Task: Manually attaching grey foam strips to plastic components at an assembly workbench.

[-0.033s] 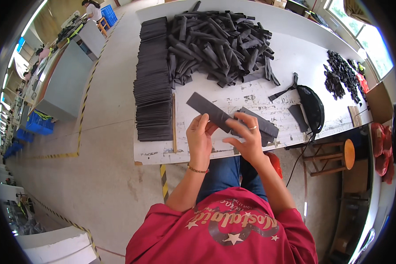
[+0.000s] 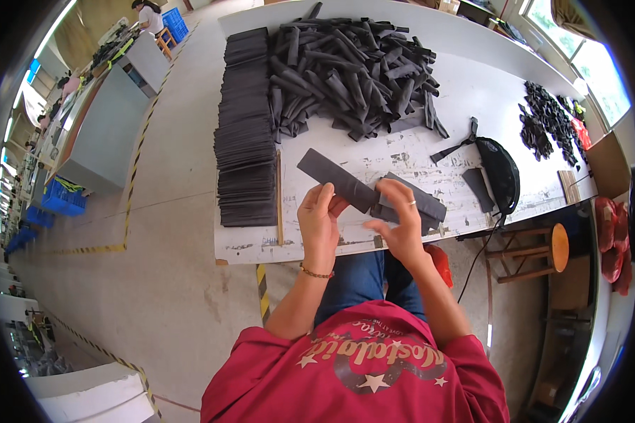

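My left hand (image 2: 319,220) pinches a flat dark grey fabric strip (image 2: 335,178) between thumb and fingers, above the front of the table. The strip slants from upper left down to the right. Beside its lower right end is my right hand (image 2: 404,231), with a ring on one finger. Its thumb and fingers are apart, with nothing seen held between them. Several more dark strips (image 2: 425,200) lie in a small pile on the white table (image 2: 310,236), partly hidden behind the right hand.
A long, neat stack of dark strips (image 2: 245,141) runs along the table's left side, with a wooden stick (image 2: 280,204) beside it. Farther back is a heap of loose rolled strips (image 2: 353,77). A black pouch (image 2: 499,173) lies to the right. A wooden stool (image 2: 559,247) stands beyond the front edge.
My right hand has shifted slightly right, and its fingers are now farther from the strip. The strip in my left hand has barely moved.
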A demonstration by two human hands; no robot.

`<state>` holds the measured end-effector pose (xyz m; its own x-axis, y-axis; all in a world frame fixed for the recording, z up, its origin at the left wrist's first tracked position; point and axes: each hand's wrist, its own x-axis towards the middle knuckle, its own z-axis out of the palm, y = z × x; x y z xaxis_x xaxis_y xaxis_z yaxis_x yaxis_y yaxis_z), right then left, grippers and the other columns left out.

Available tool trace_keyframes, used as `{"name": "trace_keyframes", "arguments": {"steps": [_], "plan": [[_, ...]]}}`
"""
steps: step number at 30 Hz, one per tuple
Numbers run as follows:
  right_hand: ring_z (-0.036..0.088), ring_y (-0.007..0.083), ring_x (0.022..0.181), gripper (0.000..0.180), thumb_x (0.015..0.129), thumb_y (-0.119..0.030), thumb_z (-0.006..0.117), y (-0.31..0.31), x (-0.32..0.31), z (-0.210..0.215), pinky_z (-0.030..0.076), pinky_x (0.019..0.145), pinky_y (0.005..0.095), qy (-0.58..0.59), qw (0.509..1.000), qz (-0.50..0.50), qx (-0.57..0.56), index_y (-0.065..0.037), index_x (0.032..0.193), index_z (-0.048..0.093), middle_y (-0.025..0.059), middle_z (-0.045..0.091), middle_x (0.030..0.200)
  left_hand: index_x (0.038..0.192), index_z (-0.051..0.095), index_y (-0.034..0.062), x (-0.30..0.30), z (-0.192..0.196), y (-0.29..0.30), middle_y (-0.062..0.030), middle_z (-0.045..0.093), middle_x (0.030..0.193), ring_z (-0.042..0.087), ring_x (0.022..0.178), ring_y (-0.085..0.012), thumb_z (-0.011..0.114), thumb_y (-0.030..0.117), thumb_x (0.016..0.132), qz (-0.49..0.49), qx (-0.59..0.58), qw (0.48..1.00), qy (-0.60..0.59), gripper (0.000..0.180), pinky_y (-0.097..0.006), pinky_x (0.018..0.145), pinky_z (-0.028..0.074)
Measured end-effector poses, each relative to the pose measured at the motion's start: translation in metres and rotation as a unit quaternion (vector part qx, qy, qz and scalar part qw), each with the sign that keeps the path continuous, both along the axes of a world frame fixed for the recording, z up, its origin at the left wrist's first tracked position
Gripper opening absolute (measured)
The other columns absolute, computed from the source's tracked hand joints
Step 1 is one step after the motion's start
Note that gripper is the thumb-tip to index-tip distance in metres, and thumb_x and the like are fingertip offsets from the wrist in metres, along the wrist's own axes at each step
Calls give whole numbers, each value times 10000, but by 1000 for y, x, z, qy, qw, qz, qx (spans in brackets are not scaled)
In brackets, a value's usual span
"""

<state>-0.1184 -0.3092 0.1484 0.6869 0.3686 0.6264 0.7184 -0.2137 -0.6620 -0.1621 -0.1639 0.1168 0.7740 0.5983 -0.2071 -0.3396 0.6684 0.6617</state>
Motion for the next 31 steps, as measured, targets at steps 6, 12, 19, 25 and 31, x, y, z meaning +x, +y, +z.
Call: {"name": "trace_keyframes", "arguments": {"steps": [6,12,19,25,31], "plan": [[603,97,717,305,942,-204,621,7,5,-27,486,685,237,455,861,80,212,56,1101,604,46,642,840,1021,574,2,-2,-14,-1,-99,645,947,655,850,-208,619,124,920,-39,29,998,-29,164,-359,785,552],[594,82,671,203,925,-165,634,8,4,-26,471,626,223,416,900,75,110,37,927,657,25,643,750,1136,550,-33,13,13,18,-176,657,1014,628,1015,-356,527,278,981,-159,-151,966,-135,349,-461,949,485],[627,110,668,206,935,-155,613,8,-14,-34,496,652,234,444,890,34,102,48,920,644,61,660,756,1082,549,-45,24,-12,18,-178,654,981,636,969,-331,506,312,987,-66,-66,988,-127,372,-469,968,484],[668,224,870,290,985,-195,505,-14,-3,-25,547,794,336,528,814,86,228,56,1115,570,155,661,956,1116,531,-37,25,-9,33,-171,628,1024,623,991,-315,459,283,1009,-27,-86,986,-144,345,-475,979,480],[630,144,787,375,910,-130,639,11,-3,-34,538,756,279,465,875,75,108,50,1217,523,131,631,1012,1184,492,-31,28,-9,15,-175,612,1064,611,1015,-314,451,294,1011,-39,-81,988,-122,370,-478,983,477]]}}
